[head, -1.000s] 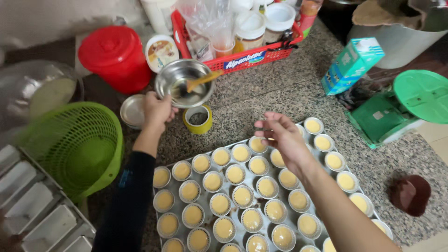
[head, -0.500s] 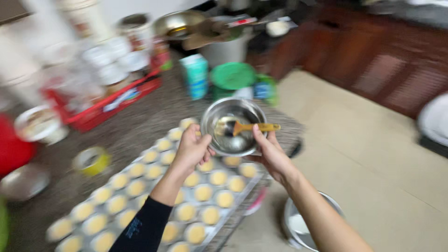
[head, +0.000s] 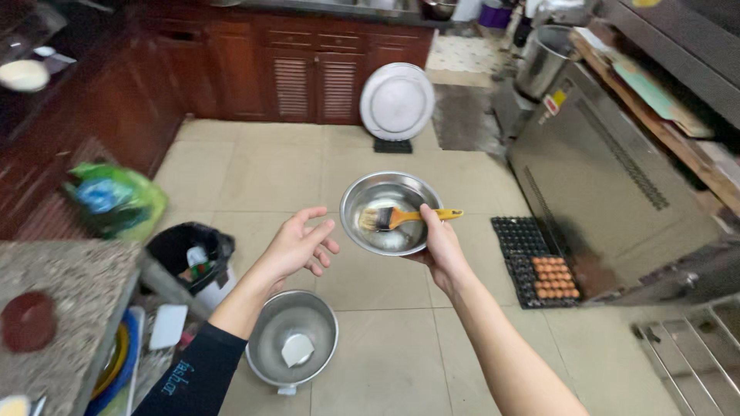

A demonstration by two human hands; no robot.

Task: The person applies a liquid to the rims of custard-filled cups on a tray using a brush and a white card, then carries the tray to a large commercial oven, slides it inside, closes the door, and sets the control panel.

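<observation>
The right hand [head: 441, 248] had carried the steel bowl [head: 391, 212] with its brush [head: 395, 218] off the tabletop [head: 65, 289] over the floor, gripping its rim, while the left hand [head: 297, 245] had let go, fingers spread.

Small square label [head: 552, 104], red, white and yellow, was stuck on the near corner of the steel oven at right. Dark egg tray [head: 539, 262] lay flat on the floor tiles beside that oven, brown eggs filling only its near-right part. Crumpled green-and-blue plastic bag [head: 116, 199] sat at left, above the black bin [head: 189, 250].
</observation>
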